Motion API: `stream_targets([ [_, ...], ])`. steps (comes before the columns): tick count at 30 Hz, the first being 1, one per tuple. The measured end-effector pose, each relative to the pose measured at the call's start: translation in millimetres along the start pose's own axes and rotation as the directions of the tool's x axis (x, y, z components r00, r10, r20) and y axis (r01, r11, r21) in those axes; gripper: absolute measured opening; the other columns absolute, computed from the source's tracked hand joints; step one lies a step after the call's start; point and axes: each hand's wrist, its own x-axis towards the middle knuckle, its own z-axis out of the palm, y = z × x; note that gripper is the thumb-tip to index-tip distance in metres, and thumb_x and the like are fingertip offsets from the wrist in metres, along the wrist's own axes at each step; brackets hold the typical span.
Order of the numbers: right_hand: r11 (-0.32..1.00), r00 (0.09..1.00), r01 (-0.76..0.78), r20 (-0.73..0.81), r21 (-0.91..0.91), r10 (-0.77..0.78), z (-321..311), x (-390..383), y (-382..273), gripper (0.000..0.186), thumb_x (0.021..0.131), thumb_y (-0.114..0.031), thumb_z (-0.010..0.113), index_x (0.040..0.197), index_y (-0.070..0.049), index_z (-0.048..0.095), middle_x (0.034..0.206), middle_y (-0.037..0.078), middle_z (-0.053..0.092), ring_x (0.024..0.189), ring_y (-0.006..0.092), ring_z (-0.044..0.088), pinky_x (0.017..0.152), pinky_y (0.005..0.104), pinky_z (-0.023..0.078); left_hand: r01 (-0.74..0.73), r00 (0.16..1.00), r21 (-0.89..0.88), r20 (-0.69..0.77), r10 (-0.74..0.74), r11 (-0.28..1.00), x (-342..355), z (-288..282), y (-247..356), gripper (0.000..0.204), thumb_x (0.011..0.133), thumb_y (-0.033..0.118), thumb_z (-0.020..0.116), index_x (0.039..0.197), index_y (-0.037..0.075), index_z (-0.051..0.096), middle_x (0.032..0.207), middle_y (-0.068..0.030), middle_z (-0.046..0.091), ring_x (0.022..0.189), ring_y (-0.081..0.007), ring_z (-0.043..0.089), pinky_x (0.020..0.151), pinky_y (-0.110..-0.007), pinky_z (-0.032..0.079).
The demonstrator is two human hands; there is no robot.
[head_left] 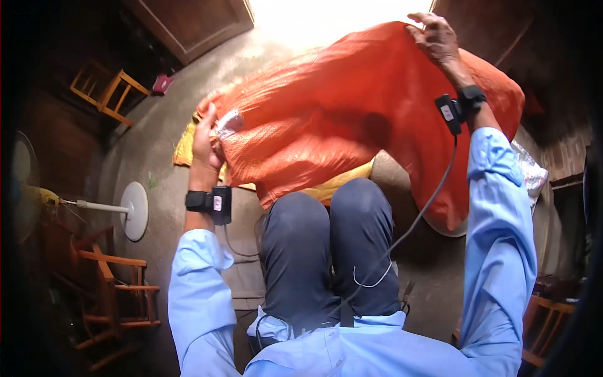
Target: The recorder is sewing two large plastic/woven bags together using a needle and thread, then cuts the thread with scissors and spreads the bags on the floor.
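Observation:
A large orange woven sack (326,107) is stretched out in front of my knees between both hands. Its left end is bunched in my left hand (206,141), whose fingers are wrapped round it. Beside those fingers shows a shiny silvery patch (230,124), too blurred to name. Farther off and higher, my right hand (438,45) grips the sack's far edge with bent fingers. From there the cloth droops at the right toward the floor. Beneath it a yellow woven sack (339,182) shows in part.
A white round stand base (134,211) with a pole lies at the left, near a wooden chair (119,286). A small wooden stool (110,94) lies farther back. Silvery-white sheeting (529,169) is at the right. A cable runs from my right wrist across my lap.

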Motion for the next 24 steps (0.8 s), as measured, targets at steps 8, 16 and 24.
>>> stream_targets([
  [8,0.91,0.851,0.05,0.459,0.411,-0.254,95.2,-123.3,-63.2,0.035,0.086,-0.022,0.074,0.116,-0.007,0.066,0.103,0.018,0.067,0.084,0.0373,0.066,0.08,0.0443,0.055,0.291,0.948,-0.438,0.01,-0.319,0.851,-53.1,-184.6,-129.7,0.061,0.097,0.05,0.056,0.129,-0.002,0.054,0.121,-0.0139,0.065,0.105,-0.0256,0.065,0.09,-0.041,0.055],
  [16,0.99,0.439,0.132,0.894,0.04,-0.095,109.3,-299.3,-30.8,0.058,0.076,-0.043,0.079,0.112,-0.002,0.06,0.112,0.02,0.062,0.109,0.0364,0.057,0.091,0.0479,0.045,0.296,0.872,-0.115,-0.373,-0.317,0.948,-134.2,-157.2,-171.2,0.084,0.088,0.043,0.071,0.147,-0.002,0.032,0.144,-0.015,0.049,0.131,-0.0258,0.049,0.112,-0.041,0.038],
  [24,0.881,0.522,-0.149,0.721,-0.449,0.456,129.4,-362.1,30.2,0.058,0.079,-0.04,0.074,0.119,0.0,0.061,0.104,0.021,0.066,0.098,0.0373,0.064,0.082,0.0504,0.05,0.393,0.787,0.051,-0.534,-0.307,0.918,-120.3,-160.4,-192.4,0.047,0.095,0.011,0.063,0.136,-0.006,0.046,0.131,-0.0135,0.06,0.116,-0.0199,0.061,0.102,-0.034,0.048],
])
